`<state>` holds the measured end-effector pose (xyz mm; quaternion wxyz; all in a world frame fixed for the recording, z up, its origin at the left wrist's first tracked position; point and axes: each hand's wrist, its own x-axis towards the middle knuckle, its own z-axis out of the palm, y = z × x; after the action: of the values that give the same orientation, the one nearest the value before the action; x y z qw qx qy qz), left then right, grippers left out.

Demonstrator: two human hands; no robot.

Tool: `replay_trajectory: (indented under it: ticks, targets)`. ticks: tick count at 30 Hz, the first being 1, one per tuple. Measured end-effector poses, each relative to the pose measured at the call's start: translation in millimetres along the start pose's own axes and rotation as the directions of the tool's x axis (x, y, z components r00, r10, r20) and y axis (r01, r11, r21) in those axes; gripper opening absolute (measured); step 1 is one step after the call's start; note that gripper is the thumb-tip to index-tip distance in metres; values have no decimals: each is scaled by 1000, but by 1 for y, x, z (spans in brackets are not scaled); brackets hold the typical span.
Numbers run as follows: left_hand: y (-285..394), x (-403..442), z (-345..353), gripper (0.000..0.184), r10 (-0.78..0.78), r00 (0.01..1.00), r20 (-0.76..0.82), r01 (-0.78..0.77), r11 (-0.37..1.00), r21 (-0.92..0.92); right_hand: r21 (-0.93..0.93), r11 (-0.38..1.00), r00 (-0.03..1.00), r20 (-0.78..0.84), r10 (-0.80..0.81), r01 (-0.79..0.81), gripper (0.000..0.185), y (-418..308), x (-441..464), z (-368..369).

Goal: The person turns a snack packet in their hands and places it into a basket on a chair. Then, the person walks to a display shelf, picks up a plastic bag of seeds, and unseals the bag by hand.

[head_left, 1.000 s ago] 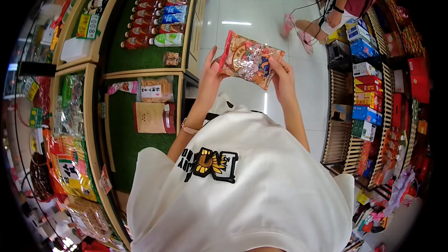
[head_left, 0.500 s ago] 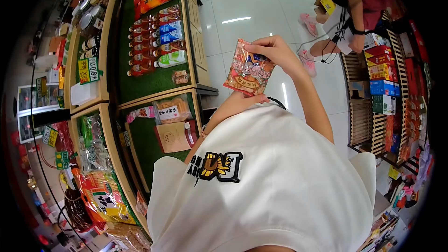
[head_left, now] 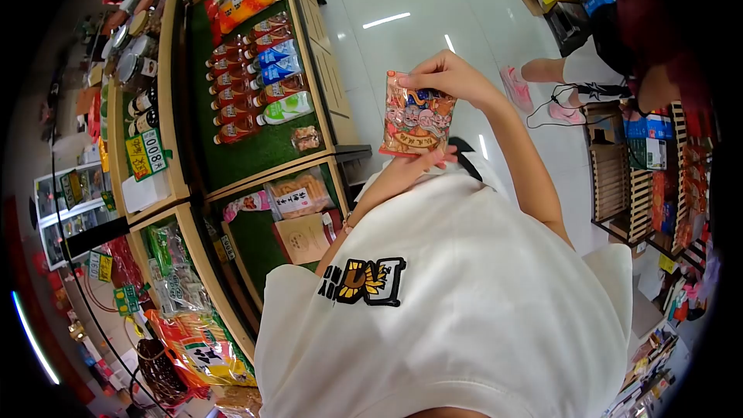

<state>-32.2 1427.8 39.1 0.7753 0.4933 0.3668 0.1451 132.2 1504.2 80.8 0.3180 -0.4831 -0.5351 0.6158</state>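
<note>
A pink and orange snack packet (head_left: 418, 118) is held upright in front of my chest, its printed face towards me. My right hand (head_left: 449, 79) pinches the packet's top edge between thumb and fingers. At the bottom edge, my left hand (head_left: 414, 170) grips the packet from below, with part of its fingers hidden behind it. To the left, rows of bottles (head_left: 236, 101) lie on a green-lined display shelf. Below them are a small bag of snacks (head_left: 306, 138), a clear bag with a white label (head_left: 298, 192) and a brown paper packet (head_left: 304, 238).
Another person in pink shoes (head_left: 517, 89) stands on the right, beside slatted racks (head_left: 611, 178) holding boxes. A wooden cabinet edge (head_left: 316, 54) borders the pale tiled floor (head_left: 418, 0). Price signs (head_left: 145, 155) and packaged goods (head_left: 205, 348) are at the left.
The packet has turned from sideways to upright, my right hand moving to its top and my left to its bottom. The view has shifted, and the other person appears further right and lower.
</note>
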Motion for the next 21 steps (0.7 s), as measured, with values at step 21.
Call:
replay_trajectory:
  ticks: [21]
  targets:
    - [94,135,-59,30,192,716,-671,-190,979,77,528,844,984,-78,161,-96,32,63,44,-117]
